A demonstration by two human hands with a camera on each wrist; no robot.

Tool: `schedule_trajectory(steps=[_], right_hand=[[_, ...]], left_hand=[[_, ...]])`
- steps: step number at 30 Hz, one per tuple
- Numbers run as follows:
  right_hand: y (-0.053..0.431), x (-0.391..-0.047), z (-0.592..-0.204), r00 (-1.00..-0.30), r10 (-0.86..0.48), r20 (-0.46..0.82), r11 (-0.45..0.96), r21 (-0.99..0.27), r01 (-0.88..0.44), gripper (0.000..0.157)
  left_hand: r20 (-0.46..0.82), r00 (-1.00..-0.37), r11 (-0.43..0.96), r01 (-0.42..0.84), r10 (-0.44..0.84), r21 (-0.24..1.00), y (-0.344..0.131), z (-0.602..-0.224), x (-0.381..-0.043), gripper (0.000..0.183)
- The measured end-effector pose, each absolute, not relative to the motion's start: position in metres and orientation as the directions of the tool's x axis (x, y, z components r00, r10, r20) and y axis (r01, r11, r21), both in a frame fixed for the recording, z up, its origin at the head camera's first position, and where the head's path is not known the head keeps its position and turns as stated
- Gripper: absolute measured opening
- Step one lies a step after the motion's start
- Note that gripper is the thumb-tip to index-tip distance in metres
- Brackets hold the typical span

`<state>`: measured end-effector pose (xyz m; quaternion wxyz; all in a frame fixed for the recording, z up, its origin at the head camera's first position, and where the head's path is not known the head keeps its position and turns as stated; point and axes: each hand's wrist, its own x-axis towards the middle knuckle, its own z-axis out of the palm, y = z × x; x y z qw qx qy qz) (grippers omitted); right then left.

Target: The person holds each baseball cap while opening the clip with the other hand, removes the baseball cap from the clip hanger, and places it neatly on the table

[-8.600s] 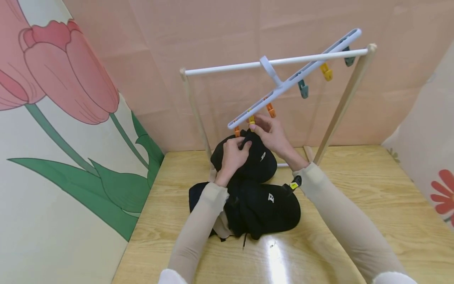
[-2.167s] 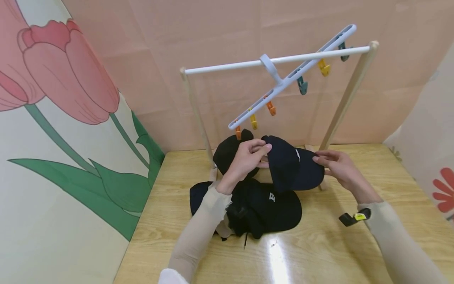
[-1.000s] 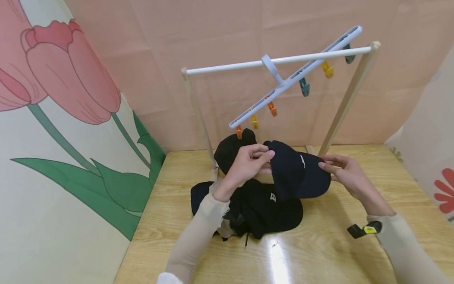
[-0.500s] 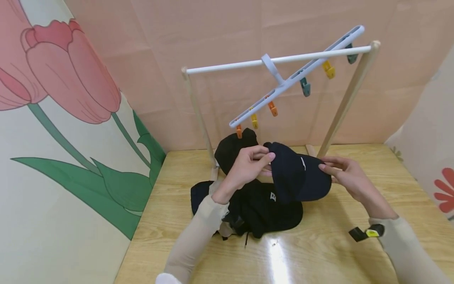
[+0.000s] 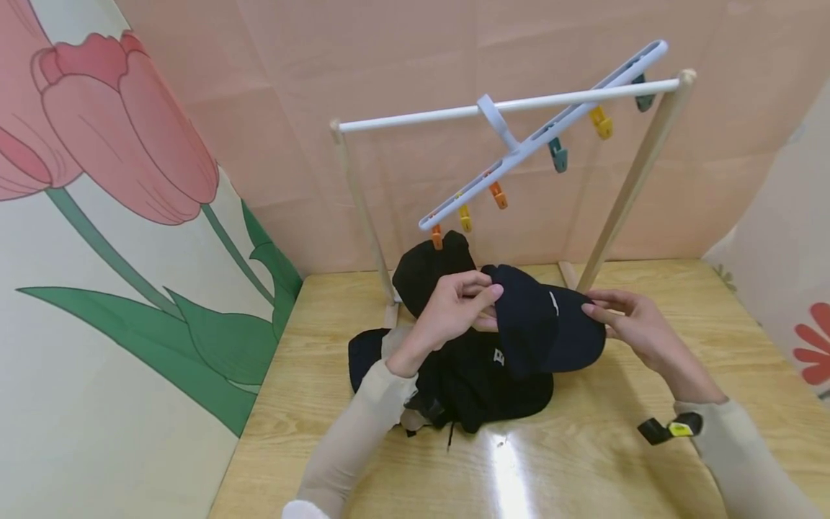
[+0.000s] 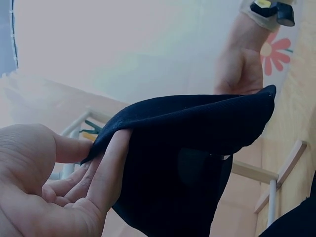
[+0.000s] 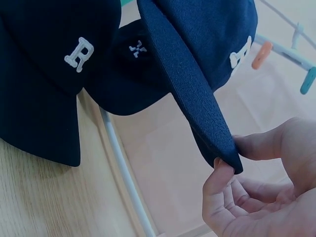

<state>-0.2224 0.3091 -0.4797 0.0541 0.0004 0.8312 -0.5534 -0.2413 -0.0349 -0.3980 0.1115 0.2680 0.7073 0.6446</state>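
Note:
A navy baseball cap (image 5: pixel 541 317) is held up in front of the rack, its small white emblem partly seen edge-on. At its left edge my left hand (image 5: pixel 454 306) pinches the fabric between thumb and fingers; the left wrist view shows the thumb (image 6: pixel 74 149) against the cap's rim. My right hand (image 5: pixel 632 324) pinches the brim (image 7: pixel 197 98) at its outer edge. Behind my left hand a black cap (image 5: pixel 421 270) sits beneath the orange clip (image 5: pixel 437 238) at the hanger's low end; whether the yellow clip (image 5: pixel 465 218) touches it cannot be told.
A pale clip hanger (image 5: pixel 519 150) hangs slanted from the rack's white bar (image 5: pixel 415 119), with more orange, yellow and green clips along it. Black, navy and beige caps (image 5: pixel 480 396) lie piled on the wooden table (image 5: pixel 292 404) below my left forearm. Walls stand behind and on both sides.
Earlier both hands were at the black cap below the clips; later they hold the navy cap. Over the last second that cap has sunk slightly, with both grips kept.

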Motion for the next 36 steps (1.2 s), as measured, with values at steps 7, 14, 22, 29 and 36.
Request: schedule_trajectory(steps=[7, 14, 22, 29, 36], right_hand=[[0.308, -0.221, -0.485, -0.995, -0.061, -0.081, 0.377, -0.925, 0.052, 0.066], [0.304, -0.221, -0.488, -0.996, -0.056, -0.074, 0.339, -0.939, 0.051, 0.064], [0.302, -0.219, -0.493, -0.995, -0.053, -0.083, 0.336, -0.94, 0.06, 0.064], [0.302, -0.217, -0.497, -0.995, -0.05, -0.091, 0.328, -0.942, 0.07, 0.065], [0.303, -0.216, -0.499, -0.993, -0.054, -0.106, 0.354, -0.932, 0.081, 0.065]], left_hand=[[0.135, -0.83, -0.04, 0.135, 0.541, 0.99, -0.036, -0.402, -0.238, 0.02], [0.136, -0.832, -0.039, 0.136, 0.538, 0.99, -0.038, -0.406, -0.236, 0.02], [0.127, -0.836, -0.044, 0.123, 0.534, 0.991, -0.039, -0.409, -0.233, 0.021], [0.118, -0.836, -0.024, 0.124, 0.536, 0.992, -0.041, -0.412, -0.232, 0.022], [0.126, -0.833, -0.02, 0.137, 0.538, 0.99, -0.041, -0.417, -0.234, 0.021]])
